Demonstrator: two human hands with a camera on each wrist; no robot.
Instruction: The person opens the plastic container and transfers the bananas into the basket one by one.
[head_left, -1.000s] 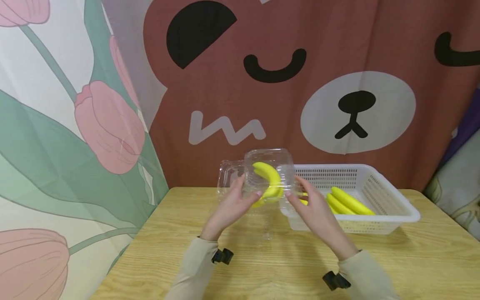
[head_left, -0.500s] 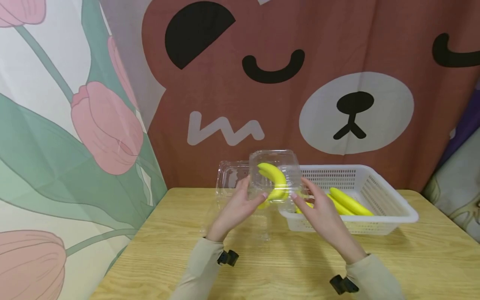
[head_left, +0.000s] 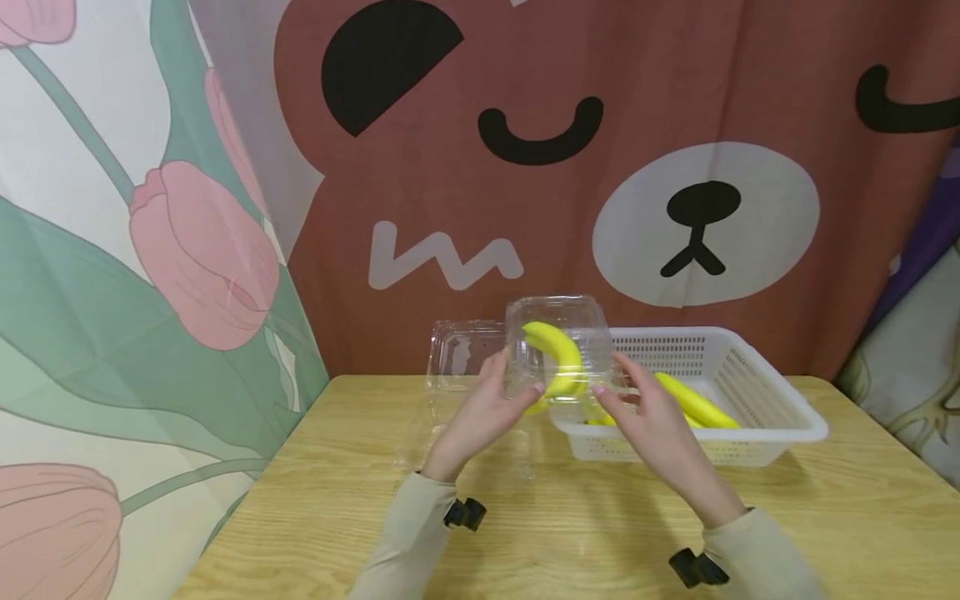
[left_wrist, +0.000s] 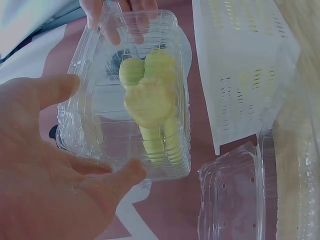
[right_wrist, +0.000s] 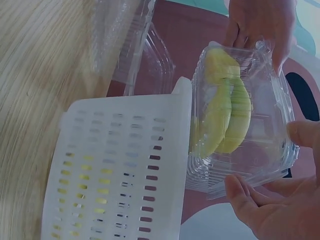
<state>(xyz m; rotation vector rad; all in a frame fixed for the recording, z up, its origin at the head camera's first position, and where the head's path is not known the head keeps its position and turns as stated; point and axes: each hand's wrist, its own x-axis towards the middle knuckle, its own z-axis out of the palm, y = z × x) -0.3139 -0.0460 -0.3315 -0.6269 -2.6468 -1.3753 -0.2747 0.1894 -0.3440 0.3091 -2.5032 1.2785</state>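
Both hands hold up a clear plastic clamshell container (head_left: pixel 592 317), tilted toward the head camera above the table. Inside it lie yellow bananas (head_left: pixel 564 358), bunched together in the left wrist view, where their ends (left_wrist: pixel 150 102) face the camera. My left hand (head_left: pixel 483 415) grips the container's left side, thumb at the near edge. On the opposite side, my right hand (head_left: pixel 660 429) grips it the same way, thumb in front and fingers behind. The right wrist view shows the container beside the white basket's rim, overlapping it in the head view.
A white slotted basket (head_left: pixel 806 425) with more bananas (head_left: pixel 697 402) stands at the right on the wooden table (head_left: pixel 570 533). Behind my left hand stands another clear container (head_left: pixel 450 358), its lid raised. A bear-print curtain (head_left: pixel 420 183) hangs behind the table.
Both hands have shifted slightly right with the container and its bananas, overlapping more of the basket. The head view has turned slightly right. The grip stays the same.
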